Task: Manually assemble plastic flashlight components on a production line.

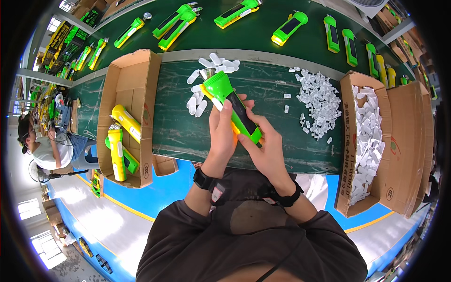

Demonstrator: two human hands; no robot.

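Note:
A green and yellow flashlight with a dark panel along its body is held tilted over the workbench, its head toward the far left. My left hand is closed around its left side, the thumb lying on the body near the head. My right hand grips the lower right end, its thumb on the tail. A reflector cup shows at the flashlight's head. Oval white plastic pieces lie on the bench just left of and beyond the flashlight.
Small white parts are heaped at the bench's right. A cardboard box with several flashlights stands left; another box of white pieces stands right. Beyond, a green belt carries more flashlights. A person sits at far left.

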